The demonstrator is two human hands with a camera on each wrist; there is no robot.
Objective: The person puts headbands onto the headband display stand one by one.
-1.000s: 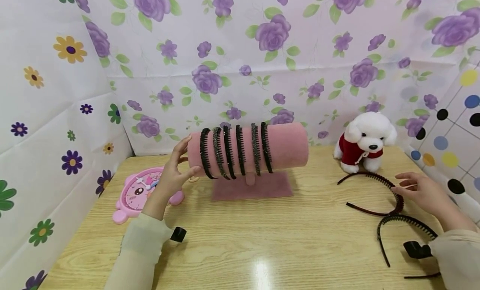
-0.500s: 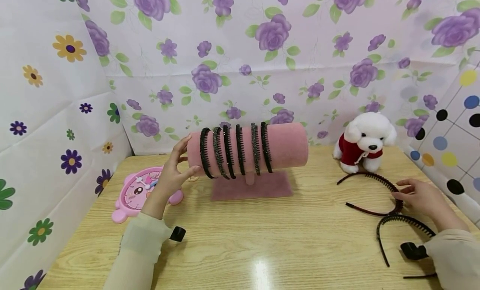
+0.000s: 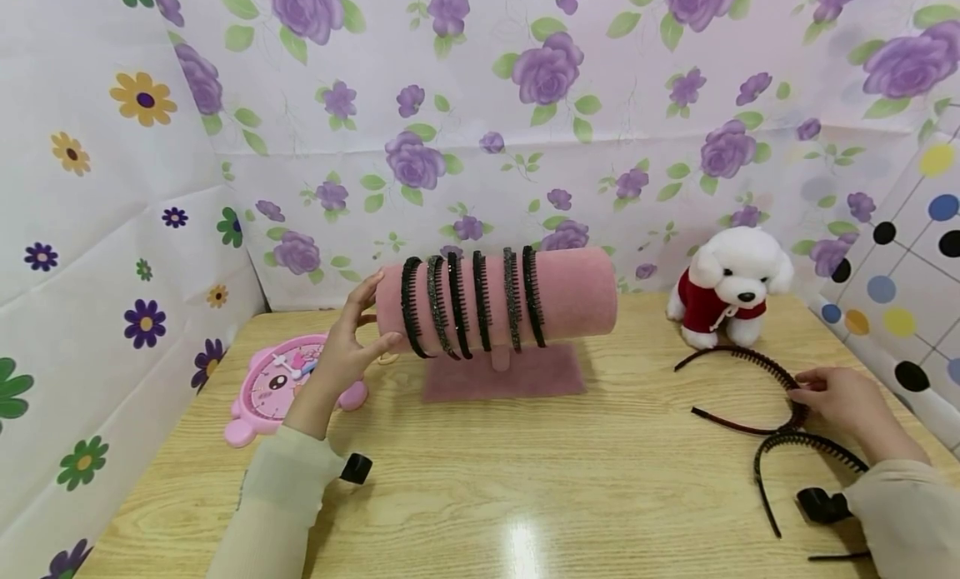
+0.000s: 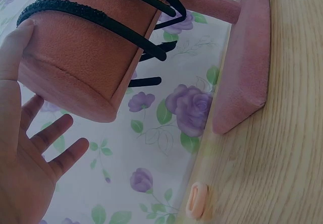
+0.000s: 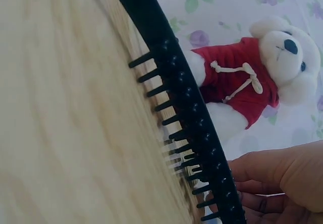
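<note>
My left hand (image 3: 347, 346) holds the left end of a pink plush headband stand (image 3: 577, 291), thumb on the front and fingers at the end and behind. In the left wrist view, the lower fingers (image 4: 70, 156) spread out past the roll's end. Several black toothed headbands (image 3: 531, 296) sit side by side around the roll, some glittery. At the right, my right hand (image 3: 851, 404) pinches the toothed side of a dark brown headband (image 3: 738, 431) lying on the table. In the right wrist view, its curled fingers (image 5: 257, 171) show behind a black toothed band (image 5: 189, 98).
Another black headband (image 3: 761, 479) lies nearer, partly under the right wrist, with one more band tip (image 3: 836, 556) by the sleeve. A white plush dog (image 3: 742, 267) in red stands behind. A pink clock (image 3: 262, 396) lies left on the wooden table (image 3: 600, 496).
My right hand has moved slightly down and left, its thumb and fingers closing in on the brown headband's side. The left hand and the stand have stayed in place.
</note>
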